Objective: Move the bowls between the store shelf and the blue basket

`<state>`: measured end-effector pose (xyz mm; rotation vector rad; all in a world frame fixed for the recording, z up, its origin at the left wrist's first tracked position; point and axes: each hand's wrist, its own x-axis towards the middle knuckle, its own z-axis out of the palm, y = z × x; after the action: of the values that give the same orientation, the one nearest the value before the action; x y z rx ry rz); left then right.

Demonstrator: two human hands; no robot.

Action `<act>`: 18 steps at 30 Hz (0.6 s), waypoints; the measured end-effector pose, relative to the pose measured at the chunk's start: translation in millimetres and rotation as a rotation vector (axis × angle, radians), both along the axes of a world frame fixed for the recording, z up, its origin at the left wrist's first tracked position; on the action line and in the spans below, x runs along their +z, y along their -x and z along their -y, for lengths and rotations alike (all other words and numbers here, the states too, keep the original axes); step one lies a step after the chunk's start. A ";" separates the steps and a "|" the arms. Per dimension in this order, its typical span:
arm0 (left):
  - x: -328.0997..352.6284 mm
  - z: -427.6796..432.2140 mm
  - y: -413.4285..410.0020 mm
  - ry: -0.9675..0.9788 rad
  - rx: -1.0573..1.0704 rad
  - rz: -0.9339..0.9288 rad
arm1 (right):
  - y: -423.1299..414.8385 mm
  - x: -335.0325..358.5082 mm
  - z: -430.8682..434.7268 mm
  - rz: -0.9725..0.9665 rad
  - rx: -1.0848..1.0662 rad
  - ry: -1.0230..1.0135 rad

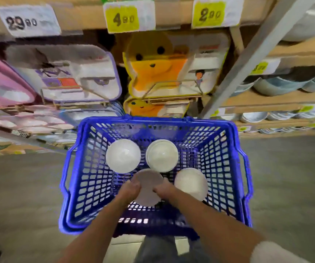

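Observation:
The blue basket (pixel 73 186) stands on the floor in front of the store shelf (pixel 267 99). Inside it lie white bowls: one at the back left (pixel 123 155), one at the back middle (pixel 162 155) and one at the right (pixel 191 184). A fourth white bowl (pixel 148 186) is inside the basket near its front. My left hand (pixel 131 188) grips its left rim and my right hand (pixel 163 190) grips its right rim.
Shelves ahead hold children's divided trays (pixel 80 73) and yellow duck-shaped plates (pixel 156 63) under price tags. More bowls (pixel 278 84) are stacked on the shelves at the right. Grey floor lies on both sides of the basket. A grey metal post (pixel 248 59) slants upward.

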<state>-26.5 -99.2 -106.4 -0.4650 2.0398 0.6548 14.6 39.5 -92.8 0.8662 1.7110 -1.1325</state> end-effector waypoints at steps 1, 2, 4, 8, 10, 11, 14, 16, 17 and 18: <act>-2.7 -1.2 -1.7 -0.003 -0.004 -0.004 | 0.1 -0.1 1.4 -0.002 0.021 -0.044; -3.9 -2.4 -3.2 0.019 -0.009 -0.014 | 0.5 -1.4 2.1 -0.012 0.030 -0.091; -0.6 -5.5 -5.5 0.065 0.003 -0.021 | -0.9 -3.2 1.5 -0.018 0.015 -0.152; 9.3 -8.2 -4.8 0.021 0.061 -0.012 | -2.6 6.6 -0.1 -0.023 -0.065 -0.158; 22.5 -7.5 -3.5 0.011 0.023 -0.058 | -4.3 18.4 -4.6 -0.045 -0.090 -0.165; 31.3 -7.0 -2.8 -0.011 0.019 -0.092 | -5.3 26.8 -8.2 -0.064 -0.105 -0.165; 66.1 -9.7 0.6 -0.044 -0.046 -0.230 | -10.4 55.4 -25.4 -0.181 -0.153 -0.151; 90.3 -16.7 2.1 -0.098 -0.059 -0.333 | -16.6 79.2 -42.8 -0.295 -0.207 -0.112; 104.7 -22.7 1.4 -0.151 -0.048 -0.371 | -20.4 92.5 -52.9 -0.343 -0.239 -0.100; 119.4 -30.6 -0.3 -0.219 -0.030 -0.403 | -24.8 106.1 -64.2 -0.393 -0.275 -0.093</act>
<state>-26.2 -68.6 12.9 -0.1828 2.3072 1.0049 39.4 103.7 13.3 1.0088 2.0180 -1.4943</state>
